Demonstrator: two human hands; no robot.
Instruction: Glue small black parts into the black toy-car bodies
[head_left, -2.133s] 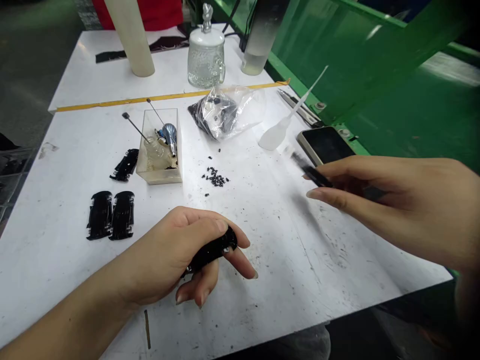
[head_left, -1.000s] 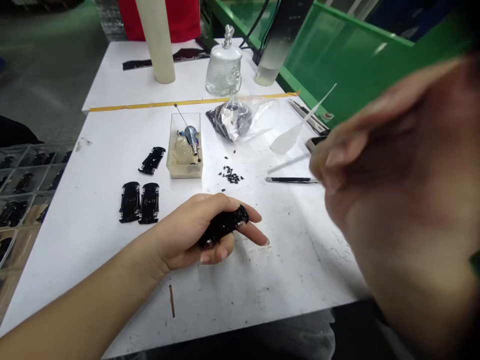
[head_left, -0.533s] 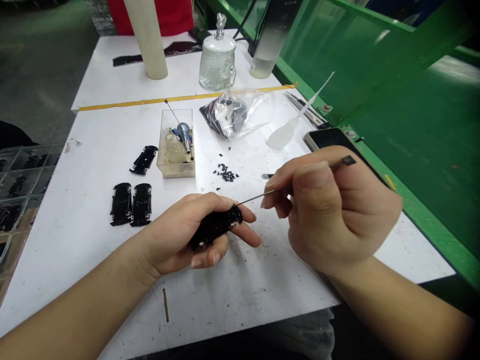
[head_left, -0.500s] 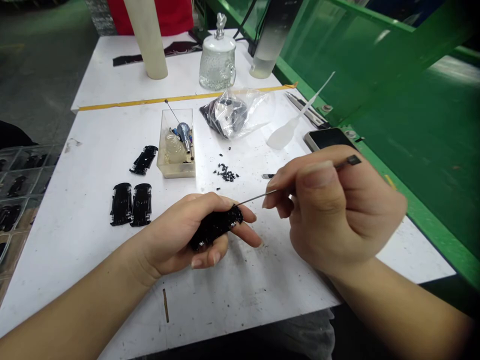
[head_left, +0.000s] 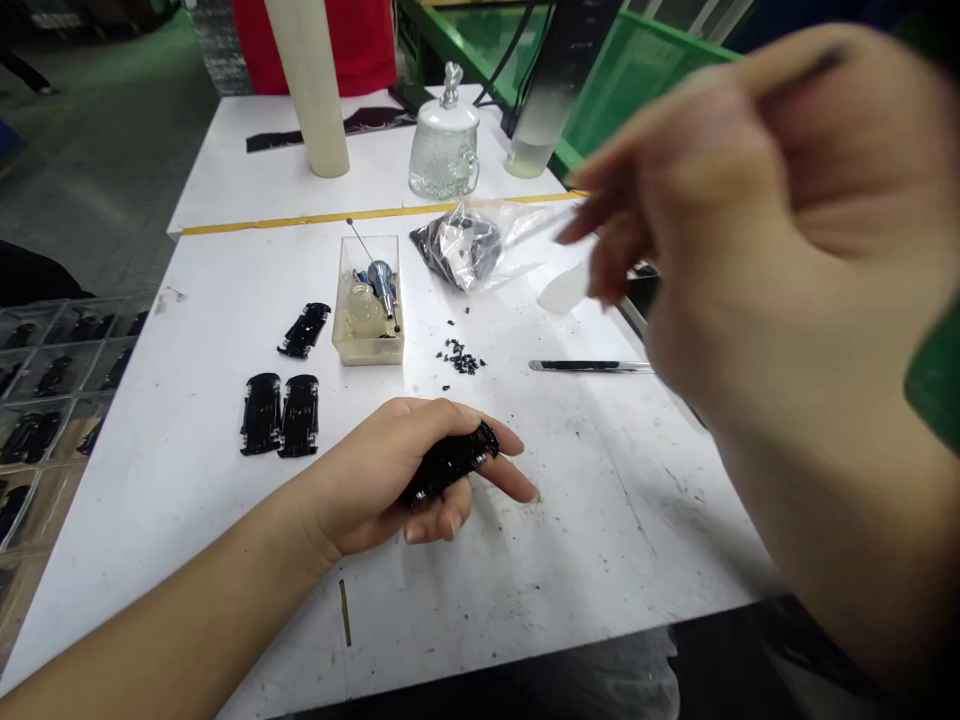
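My left hand (head_left: 405, 435) is closed around a glossy black plastic part (head_left: 454, 460) shaped like a toy car base, its thumb along the upper edge. Raised at the upper right and smeared by motion, my right hand (head_left: 750, 200) pinches a thin metal tool with a dark end (head_left: 827, 62); its tip is too blurred to make out. Beyond the held part lies a scatter of tiny black bits (head_left: 461, 357). Three similar parts rest on the left of the table: one black part (head_left: 261, 414) beside another black part (head_left: 300, 415), and a tilted black part (head_left: 304, 330) farther back.
A clear plastic box (head_left: 367, 352) holds small tools. Behind are a plastic bag (head_left: 465, 245), a lidded glass jar (head_left: 444, 150) and yellow tape (head_left: 300, 222). A slim flat tool (head_left: 589, 367) and a white squeeze bottle (head_left: 564, 290) lie right. Compartment trays (head_left: 56, 400) stand left.
My right hand has lifted up and away to the right with the thin tool, off the black part's edge. My left hand still holds the part. The view has shifted slightly.
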